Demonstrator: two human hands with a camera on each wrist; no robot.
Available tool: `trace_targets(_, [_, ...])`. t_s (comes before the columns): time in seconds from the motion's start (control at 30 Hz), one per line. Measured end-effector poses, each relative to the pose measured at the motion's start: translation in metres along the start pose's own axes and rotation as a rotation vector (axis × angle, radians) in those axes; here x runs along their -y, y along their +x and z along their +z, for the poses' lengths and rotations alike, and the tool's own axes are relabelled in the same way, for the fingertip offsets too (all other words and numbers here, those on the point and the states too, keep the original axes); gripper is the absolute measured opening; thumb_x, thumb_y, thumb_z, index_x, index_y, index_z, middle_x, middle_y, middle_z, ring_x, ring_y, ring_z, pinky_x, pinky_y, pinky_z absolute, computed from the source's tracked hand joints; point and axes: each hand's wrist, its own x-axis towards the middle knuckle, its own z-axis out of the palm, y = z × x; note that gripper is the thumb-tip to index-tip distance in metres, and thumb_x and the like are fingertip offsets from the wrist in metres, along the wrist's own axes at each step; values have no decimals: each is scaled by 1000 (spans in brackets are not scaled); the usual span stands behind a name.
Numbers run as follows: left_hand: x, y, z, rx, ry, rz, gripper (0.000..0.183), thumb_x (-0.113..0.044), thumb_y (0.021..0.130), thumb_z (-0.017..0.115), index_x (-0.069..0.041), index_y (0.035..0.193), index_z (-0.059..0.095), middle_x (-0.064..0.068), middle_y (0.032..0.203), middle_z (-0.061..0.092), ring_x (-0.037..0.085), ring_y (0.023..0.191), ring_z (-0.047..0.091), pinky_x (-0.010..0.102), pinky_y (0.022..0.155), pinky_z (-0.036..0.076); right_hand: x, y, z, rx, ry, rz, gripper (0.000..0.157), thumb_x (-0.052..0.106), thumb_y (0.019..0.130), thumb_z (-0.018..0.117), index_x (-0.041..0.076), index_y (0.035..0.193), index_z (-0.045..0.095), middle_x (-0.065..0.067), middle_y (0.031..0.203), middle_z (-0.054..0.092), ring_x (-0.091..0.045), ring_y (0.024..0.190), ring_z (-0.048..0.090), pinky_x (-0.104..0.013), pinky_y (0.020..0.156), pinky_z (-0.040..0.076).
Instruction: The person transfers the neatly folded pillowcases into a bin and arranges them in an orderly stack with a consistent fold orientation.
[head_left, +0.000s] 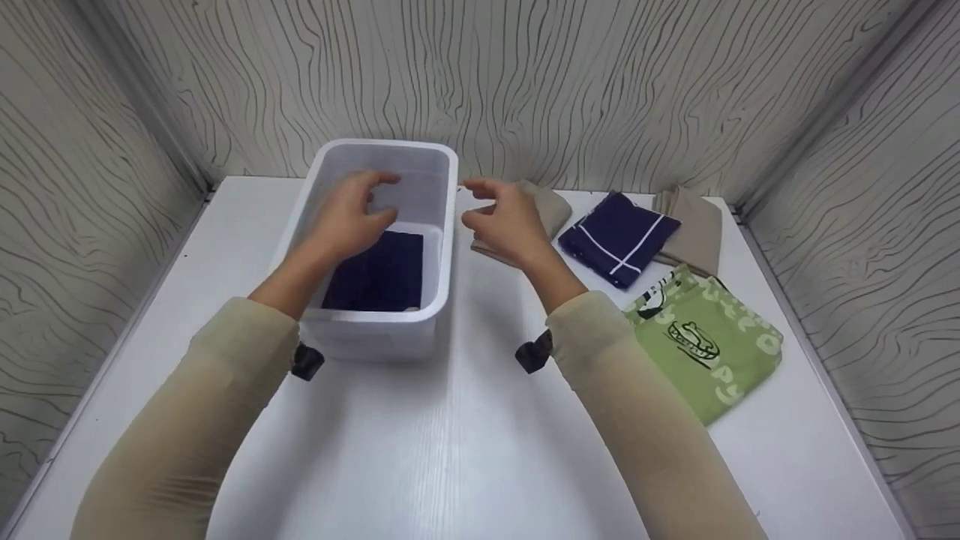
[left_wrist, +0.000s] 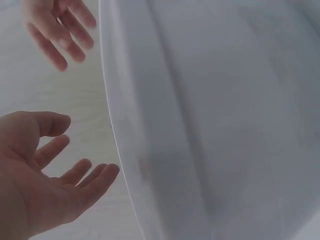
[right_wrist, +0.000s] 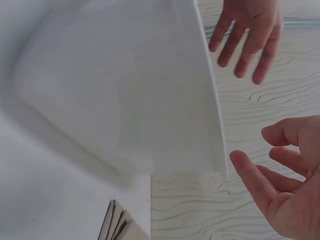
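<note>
A white translucent plastic bin (head_left: 367, 337) stands on the table, with a folded dark navy cloth (head_left: 386, 274) lying flat on its bottom. Over the bin's opening hovers my left hand (head_left: 349, 217), fingers loosely bent and holding nothing. Just right of the bin's rim, my right hand (head_left: 506, 217) is raised with thumb and fingers apart, also empty. Behind it, partly covered from view, lies a folded beige cloth (head_left: 553, 210). Both wrist views show the bin's wall beside the hands, with a gap between fingertips and rim.
To the right lie a folded navy cloth with white lines (head_left: 619, 236), another beige cloth (head_left: 694, 232) touching it, and a green printed cloth (head_left: 712, 337) partly behind the right sleeve. Wood-patterned panels (head_left: 487, 82) enclose the white table (head_left: 465, 450) at the back and sides.
</note>
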Motion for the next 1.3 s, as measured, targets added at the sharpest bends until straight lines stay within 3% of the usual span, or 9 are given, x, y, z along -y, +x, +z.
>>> trace_targets(0.23, [-46, -15, 45, -116, 17, 308, 34, -6, 87, 60, -11, 121, 65, 7, 124, 61, 22, 119, 56, 36, 102, 45, -41, -15, -25, -43, -47, 35, 49, 21, 87, 65, 14, 134, 58, -10, 135, 60, -26, 121, 60, -38, 100, 50])
trace_targets(0.4, [-75, -34, 76, -109, 46, 480, 33, -6, 86, 63, -15, 118, 66, 4, 126, 60, 20, 119, 56, 34, 102, 47, -74, -42, -47, -97, -58, 37, 44, 28, 91, 64, 14, 133, 59, -9, 136, 60, -28, 125, 57, -41, 103, 48])
trace_targets(0.53, [-83, -47, 110, -93, 59, 586, 30, -7, 85, 64, -16, 113, 67, 2, 122, 62, 19, 114, 58, 32, 99, 48, -107, -72, -62, -160, 4, 77, 44, 30, 93, 64, 11, 133, 59, -8, 137, 60, -27, 130, 52, -42, 110, 41])
trace_targets(0.63, [-80, -51, 139, -52, 19, 599, 27, -6, 85, 63, -16, 109, 69, -1, 116, 64, 15, 111, 60, 29, 96, 49, -132, -97, -70, -212, 83, 155, 47, 31, 94, 63, 9, 134, 57, -10, 139, 57, -28, 134, 47, -43, 113, 36])
trace_targets(0.73, [-73, -52, 165, 43, -78, 493, 28, -5, 86, 62, -16, 111, 69, -2, 113, 65, 15, 108, 62, 27, 90, 52, -154, -120, -76, -257, 163, 242, 49, 31, 95, 62, 8, 137, 54, -13, 143, 52, -28, 138, 41, -41, 116, 32])
trace_targets(0.97, [-55, -41, 209, 290, -351, 76, 32, -9, 91, 58, -9, 123, 63, 8, 124, 64, 24, 109, 66, 31, 90, 55, -184, -167, -93, -313, 211, 373, 56, 34, 96, 60, 12, 145, 45, -9, 152, 42, -26, 145, 31, -40, 119, 27])
trace_targets(1.1, [-51, -34, 229, 387, -476, -140, 36, -13, 92, 59, -8, 128, 60, 13, 131, 60, 28, 116, 62, 34, 94, 53, -196, -188, -105, -373, 216, 439, 60, 38, 96, 59, 16, 149, 39, -4, 156, 36, -24, 147, 28, -41, 120, 26])
trace_targets(1.3, [-62, -30, 262, 489, -599, -318, 42, -19, 92, 61, -9, 132, 57, 15, 137, 55, 25, 117, 59, 32, 88, 55, -206, -203, -116, -545, 324, 526, 61, 38, 96, 58, 19, 150, 38, -1, 160, 28, -19, 148, 23, -39, 120, 25])
